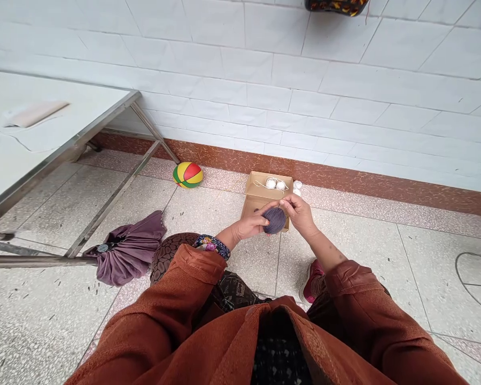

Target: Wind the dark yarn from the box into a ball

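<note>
My left hand point(249, 225) is closed on a dark purple-grey ball of yarn point(275, 221), with its thumb across the near left side. At the ball's upper right edge, the fingertips of my right hand point(299, 213) are pinched together; whatever they hold is too small to make out. Behind and below both hands, an open cardboard box point(250, 206) lies on the floor, partly covered by them. White balls of yarn point(271, 183) with loose strands sit in its far part. Another small white bundle point(297, 185) lies just right of the box.
A multicoloured ball point(188, 175) rests near the wall. At left stands a metal-framed table point(116, 99), with a purple cloth bag point(130, 248) by its lower bar. A wire frame point(475, 284) is on the floor at far right. The tiled wall point(344, 101) runs behind the box.
</note>
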